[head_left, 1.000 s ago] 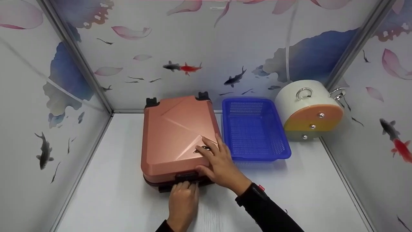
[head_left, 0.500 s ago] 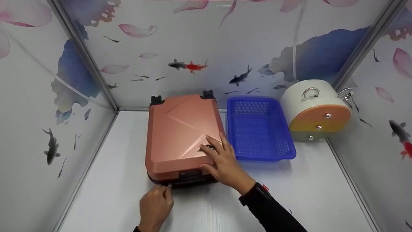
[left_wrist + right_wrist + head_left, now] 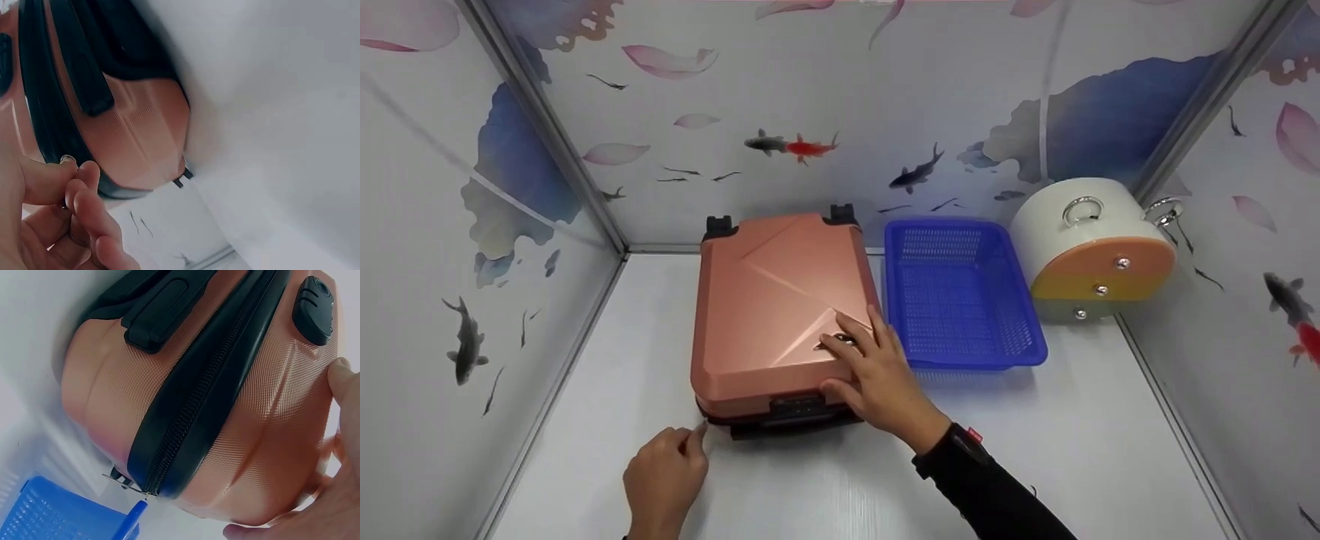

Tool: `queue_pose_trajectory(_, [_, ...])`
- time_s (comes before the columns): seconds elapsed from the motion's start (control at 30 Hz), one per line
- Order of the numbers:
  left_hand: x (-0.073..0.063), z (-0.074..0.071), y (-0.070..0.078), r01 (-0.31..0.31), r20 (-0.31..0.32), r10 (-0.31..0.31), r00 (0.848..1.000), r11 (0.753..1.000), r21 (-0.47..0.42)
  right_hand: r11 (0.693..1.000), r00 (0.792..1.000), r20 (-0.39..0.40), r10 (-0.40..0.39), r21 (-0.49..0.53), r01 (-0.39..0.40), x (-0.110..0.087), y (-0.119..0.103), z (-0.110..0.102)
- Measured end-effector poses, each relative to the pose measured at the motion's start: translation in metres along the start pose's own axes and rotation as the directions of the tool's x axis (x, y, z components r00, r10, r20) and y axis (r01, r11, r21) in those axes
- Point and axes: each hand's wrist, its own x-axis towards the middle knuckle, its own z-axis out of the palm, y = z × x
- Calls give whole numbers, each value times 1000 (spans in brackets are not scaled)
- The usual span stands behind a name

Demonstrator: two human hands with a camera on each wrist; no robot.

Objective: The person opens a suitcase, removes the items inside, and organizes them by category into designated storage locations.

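A rose-pink hard-shell suitcase (image 3: 780, 300) lies flat, its handle side facing me. At its near left corner my left hand (image 3: 664, 476) pinches a zipper pull, mostly hidden by the fingers; a small metal bit shows between them in the left wrist view. My right hand (image 3: 877, 382) rests on the lid near the front right, fingers spread beside the logo, thumb at the front edge. In the right wrist view the black zipper (image 3: 194, 399) runs between the two shells, below a combination lock (image 3: 312, 312) and above the black carry handle (image 3: 163, 309).
A blue plastic basket (image 3: 960, 364) stands just right of the suitcase. Behind it to the right is a rounded white cabinet (image 3: 1057, 217) with orange, yellow and green drawers. Printed walls (image 3: 840, 90) enclose the white table (image 3: 810, 495) at the back and sides.
My left hand has moved left along the suitcase's front, from below the lock to the near left corner. The right hand has stayed on the lid.
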Motion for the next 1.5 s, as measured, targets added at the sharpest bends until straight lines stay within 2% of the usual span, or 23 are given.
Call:
queue_pose_trajectory(0.13, [15,-3,-14,-4,-61,4,998,1000,-1,1000,1000,-15,-19,-14,18,2,-2,0])
queue_pose_trajectory(0.23, [29,-2,-22,-15,-74,13,997,1000,-28,1000,999,-29,-27,-15,26,3,-3,0])
queue_pose_trajectory(0.3, [35,-1,-25,-18,-51,16,999,999,-42,1000,1000,-24,-14,-7,13,2,-4,1])
queue_pose_trajectory(0.43, [40,-5,-25,13,74,-9,997,999,-45,999,1000,-6,22,25,-22,0,-4,3])
queue_pose_trajectory(0.5, [40,-11,-21,30,103,-26,994,999,-42,999,1000,-5,29,26,-29,-2,-3,5])
queue_pose_trajectory(0.53, [40,-14,-17,32,96,-28,995,999,-42,999,1000,-13,25,22,-25,-2,-3,6])
queue_pose_trajectory(0.63, [42,-25,-3,3,-8,-4,1000,997,-81,1000,999,-34,19,4,-19,-4,-5,7])
queue_pose_trajectory(0.7, [45,-30,9,-47,-76,35,996,985,-165,1000,999,-43,30,-5,-30,-5,-9,7])
queue_pose_trajectory(0.73, [47,-31,15,-89,-91,72,993,974,-207,999,998,-38,46,-8,-47,-6,-12,7])
queue_pose_trajectory(0.8, [50,-30,25,-171,-69,158,985,945,-279,996,996,-25,87,-12,-87,-8,-17,7])
queue_pose_trajectory(0.87, [51,-24,32,-239,-12,248,969,919,-313,993,993,-20,116,-21,-116,-9,-21,8])
queue_pose_trajectory(0.97, [48,-12,36,-296,38,321,946,907,-300,990,991,-15,133,-40,-133,-9,-22,11])
queue_pose_trajectory(1.03, [44,-7,37,-308,27,330,944,904,-297,992,993,-17,121,-43,-121,-8,-19,11])
queue_pose_trajectory(1.13, [34,-3,41,-293,-3,306,952,910,-294,996,996,-8,86,10,-86,-5,-9,9])
queue_pose_trajectory(1.23, [23,-2,50,-275,-12,280,960,931,-240,993,998,1,61,105,-61,2,-2,3])
queue_pose_trajectory(1.33, [12,-3,57,-265,0,269,963,950,-168,984,996,9,90,152,-91,6,-2,-1])
queue_pose_trajectory(1.4, [12,-8,60,-280,8,284,959,951,-132,984,992,4,129,127,-129,7,-8,-1])
queue_pose_trajectory(1.5, [25,-22,58,-299,13,304,953,943,-146,985,986,-25,165,50,-164,3,-26,-1])
